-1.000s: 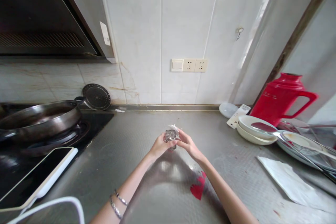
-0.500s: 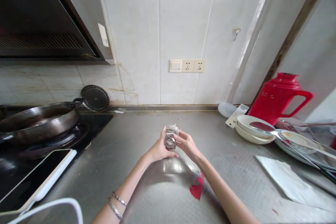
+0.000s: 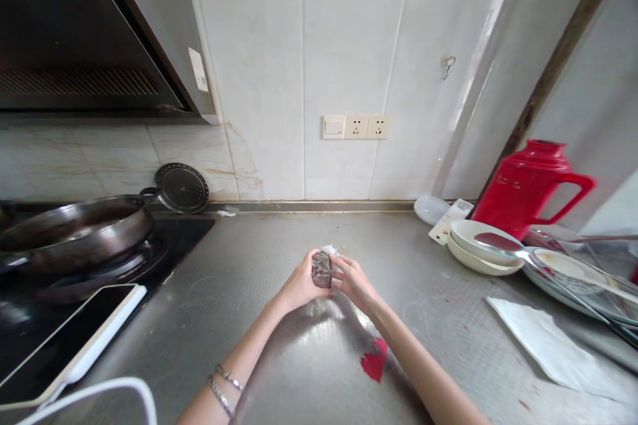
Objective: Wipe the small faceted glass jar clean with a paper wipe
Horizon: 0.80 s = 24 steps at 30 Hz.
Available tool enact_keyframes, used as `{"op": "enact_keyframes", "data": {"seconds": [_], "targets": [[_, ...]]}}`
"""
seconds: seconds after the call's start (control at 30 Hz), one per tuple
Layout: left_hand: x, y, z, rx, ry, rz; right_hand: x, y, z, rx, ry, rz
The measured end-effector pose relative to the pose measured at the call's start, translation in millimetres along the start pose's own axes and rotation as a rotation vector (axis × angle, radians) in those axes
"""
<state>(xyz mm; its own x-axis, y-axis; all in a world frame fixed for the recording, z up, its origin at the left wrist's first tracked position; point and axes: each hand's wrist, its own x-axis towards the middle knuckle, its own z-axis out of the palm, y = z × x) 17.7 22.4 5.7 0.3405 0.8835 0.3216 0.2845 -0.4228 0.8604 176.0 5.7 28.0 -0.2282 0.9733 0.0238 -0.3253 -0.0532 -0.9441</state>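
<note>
Between my two hands is a small grey-brown block [image 3: 321, 269] with a shiny, see-through surface, perhaps plastic wrap; its exact kind is unclear. A crumpled whitish bit [image 3: 329, 250] shows at its top. My left hand [image 3: 300, 284] is closed around the block's left side and underside, with two bracelets on that wrist. From the right, my right hand [image 3: 353, 280] presses bent fingertips to the block's right edge. Both hands are over the metal countertop [image 3: 279, 239]. A torn red scrap [image 3: 375, 360] lies nearer to me, beside my right forearm.
On the left, a steel pan [image 3: 84, 229] sits on the black stove, with a white-edged phone-like device [image 3: 74, 345] and white cable nearby. A red thermos [image 3: 528, 189], stacked bowls [image 3: 483, 262], plates and a white paper sheet [image 3: 548, 339] occupy the right.
The block has turned in my hands and sits slightly lower and left. My right fingers have shifted from its front face to its right edge.
</note>
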Motion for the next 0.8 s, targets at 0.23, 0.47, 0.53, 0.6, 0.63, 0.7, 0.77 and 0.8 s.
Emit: {"op": "enact_keyframes", "data": {"seconds": [0.23,0.47,0.53,0.6,0.63,0.7,0.77,0.8], "targets": [[1.3,1.5,1.7,0.023,0.087,-0.039,6.0,5.0,-8.2,-0.559,0.242,-0.419],[3.7,-0.8,3.8,0.027,0.102,0.028,-4.3,3.9,-5.1,-0.960,0.034,-0.903],[3.8,-0.5,4.8,0.036,0.094,0.064,-5.8,3.1,-4.2,-1.003,-0.047,-0.949],[3.4,0.3,5.5,0.056,0.097,0.086,-6.6,2.5,-3.7,-1.015,-0.078,-0.977],[2.9,0.9,5.6,0.068,0.102,0.092,-6.9,2.4,-3.5,-1.011,-0.080,-0.984],[1.6,2.8,5.5,0.100,0.109,0.102,-7.2,2.4,-3.0,-0.987,-0.071,-0.981],[0.0,5.6,5.1,0.146,0.109,0.112,-7.4,2.7,-2.5,-0.944,-0.048,-0.962],[-0.9,7.2,4.9,0.173,0.105,0.118,-7.5,2.9,-2.1,-0.919,-0.034,-0.947]]}}
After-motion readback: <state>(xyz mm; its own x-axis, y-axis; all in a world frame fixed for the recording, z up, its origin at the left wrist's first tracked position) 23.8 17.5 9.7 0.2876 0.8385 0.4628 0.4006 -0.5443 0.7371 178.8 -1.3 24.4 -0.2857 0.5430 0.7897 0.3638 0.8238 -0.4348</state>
